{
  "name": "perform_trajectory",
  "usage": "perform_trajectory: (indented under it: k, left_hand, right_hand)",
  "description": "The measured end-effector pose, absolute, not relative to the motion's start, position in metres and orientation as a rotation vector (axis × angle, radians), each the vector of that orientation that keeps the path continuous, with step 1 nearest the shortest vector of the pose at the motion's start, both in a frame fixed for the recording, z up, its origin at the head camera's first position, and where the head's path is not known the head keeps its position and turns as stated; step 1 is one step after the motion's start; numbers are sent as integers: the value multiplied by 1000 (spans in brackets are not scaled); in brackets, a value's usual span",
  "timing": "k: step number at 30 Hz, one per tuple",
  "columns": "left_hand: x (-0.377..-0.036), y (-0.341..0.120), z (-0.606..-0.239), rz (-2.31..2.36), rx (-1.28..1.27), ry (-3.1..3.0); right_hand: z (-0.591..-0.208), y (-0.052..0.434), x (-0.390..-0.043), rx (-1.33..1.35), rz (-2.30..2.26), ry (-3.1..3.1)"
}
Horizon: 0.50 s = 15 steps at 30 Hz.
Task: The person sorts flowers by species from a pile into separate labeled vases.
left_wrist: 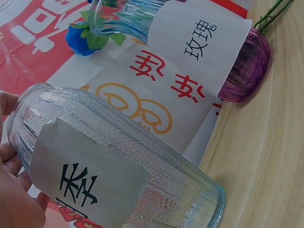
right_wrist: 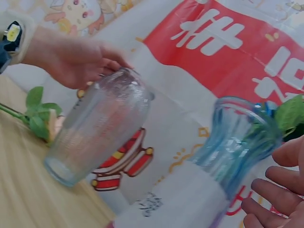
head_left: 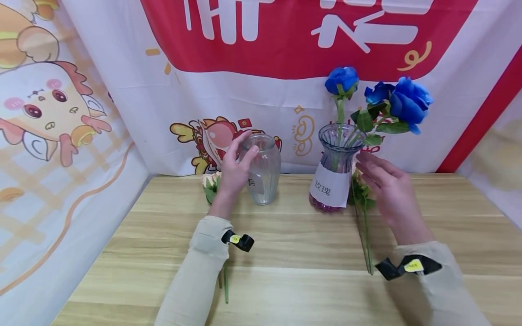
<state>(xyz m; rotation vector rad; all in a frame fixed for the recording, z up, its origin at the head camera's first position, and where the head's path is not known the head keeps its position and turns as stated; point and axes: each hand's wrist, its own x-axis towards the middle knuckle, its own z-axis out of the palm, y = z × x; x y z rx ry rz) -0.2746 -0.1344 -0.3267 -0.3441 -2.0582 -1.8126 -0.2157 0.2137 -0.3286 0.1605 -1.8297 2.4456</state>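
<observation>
My left hand (head_left: 233, 176) grips a clear ribbed glass vase (head_left: 267, 179) near its rim, with the thumb at the near side. A handwritten paper label (left_wrist: 90, 175) is stuck to that vase, which stands upright with no flowers in it. To its right stands a flared glass vase (head_left: 342, 159), bluish above and purple at the base, bearing a white label (head_left: 328, 186). Blue roses (head_left: 409, 103) with green leaves rise from it. Close to its right side is my right hand (head_left: 391, 199), fingers extended and loosely parted, holding nothing.
A pale flower (head_left: 210, 190) lies on the wooden table (head_left: 285, 253) by my left forearm, its stem partly hidden. Another flower's stems (head_left: 365, 235) lie between the flared vase and my right hand. A printed cloth (head_left: 228, 86) hangs behind the table.
</observation>
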Motion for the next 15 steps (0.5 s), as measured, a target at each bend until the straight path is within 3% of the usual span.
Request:
perform_trajectory:
  k: [15]
  left_hand:
    - [-273, -133, -326, -1851, -308, -2057]
  right_hand:
    - [-351, 254, -204, -12, 2401, -1885]
